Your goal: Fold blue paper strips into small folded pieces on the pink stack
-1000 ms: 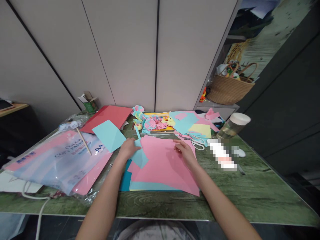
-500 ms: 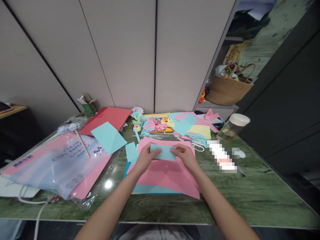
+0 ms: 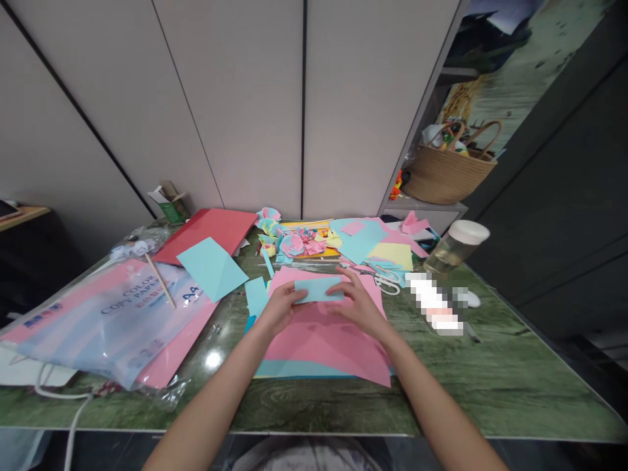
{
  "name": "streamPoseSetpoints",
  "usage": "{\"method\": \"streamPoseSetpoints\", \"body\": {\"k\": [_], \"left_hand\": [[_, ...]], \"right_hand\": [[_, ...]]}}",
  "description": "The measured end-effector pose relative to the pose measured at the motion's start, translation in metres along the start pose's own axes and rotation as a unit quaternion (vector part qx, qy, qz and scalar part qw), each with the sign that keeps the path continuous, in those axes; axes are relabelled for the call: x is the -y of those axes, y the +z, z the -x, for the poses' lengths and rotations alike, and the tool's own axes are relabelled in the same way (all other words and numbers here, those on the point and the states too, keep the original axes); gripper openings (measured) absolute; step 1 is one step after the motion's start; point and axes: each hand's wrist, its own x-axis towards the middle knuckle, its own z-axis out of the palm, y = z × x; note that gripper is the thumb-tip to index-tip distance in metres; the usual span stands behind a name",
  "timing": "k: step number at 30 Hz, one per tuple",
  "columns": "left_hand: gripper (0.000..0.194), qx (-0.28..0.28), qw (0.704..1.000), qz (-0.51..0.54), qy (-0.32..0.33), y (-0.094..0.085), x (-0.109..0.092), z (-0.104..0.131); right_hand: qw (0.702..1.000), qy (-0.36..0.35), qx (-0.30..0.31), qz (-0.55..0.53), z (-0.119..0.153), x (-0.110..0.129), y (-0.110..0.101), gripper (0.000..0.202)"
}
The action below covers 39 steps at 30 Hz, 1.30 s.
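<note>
A small light blue paper strip (image 3: 316, 290), which looks folded, is held level above a pink sheet (image 3: 318, 340). My left hand (image 3: 282, 306) pinches the strip's left end, thumb on the near face. At the other end, my right hand (image 3: 357, 302) has its fingers spread around the paper. One of its fingertips overlaps the strip's right part; whether it presses there is unclear. Under the pink sheet lie blue sheets (image 3: 304, 369), and a blue offcut (image 3: 256, 296) sits to the left of my left hand.
White-handled scissors (image 3: 387, 282) lie right of the pink sheet. Behind are crumpled paper flowers (image 3: 294, 245) and paper scraps (image 3: 360, 241). A lidded jar (image 3: 456, 245) stands at the right. To the left are a paper pack (image 3: 118, 314), a blue sheet (image 3: 213, 269) and red sheets (image 3: 210, 229).
My right hand has loosened its pinch on the strip's right end, and its fingers have spread apart. My left hand keeps its hold. The view has shifted slightly.
</note>
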Motion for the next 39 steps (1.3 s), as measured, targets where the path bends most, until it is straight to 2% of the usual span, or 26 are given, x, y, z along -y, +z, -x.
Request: {"method": "streamPoseSetpoints", "body": {"k": [2,3,6,10,17,26,39], "left_hand": [[0.031,0.017,1.0,0.007,-0.013,0.001,-0.001,0.002],[0.035,0.028,0.999,0.007,-0.02,0.001,-0.002,0.003],[0.042,0.055,0.998,-0.003,-0.035,0.006,-0.006,0.008],[0.036,0.064,0.997,-0.02,-0.031,0.012,-0.01,0.012],[0.043,-0.008,0.99,-0.126,0.061,0.009,0.003,0.006],[0.037,-0.034,0.991,-0.099,0.078,0.009,0.008,0.003],[0.031,-0.056,0.988,-0.114,0.084,0.011,0.01,0.003]], "right_hand": [[0.999,0.013,-0.027,-0.011,-0.002,-0.004,0.002,0.01],[0.999,0.022,-0.04,-0.025,-0.003,-0.006,0.004,0.008],[0.993,0.06,-0.056,-0.086,-0.006,-0.011,0.007,0.011],[0.986,0.102,-0.054,-0.12,-0.005,-0.013,0.009,0.018],[0.99,0.092,-0.062,-0.086,-0.003,-0.015,0.011,0.017],[0.979,0.089,-0.086,-0.159,-0.005,-0.018,0.016,0.024],[0.985,0.093,-0.095,-0.11,-0.004,-0.016,0.015,0.02]]}}
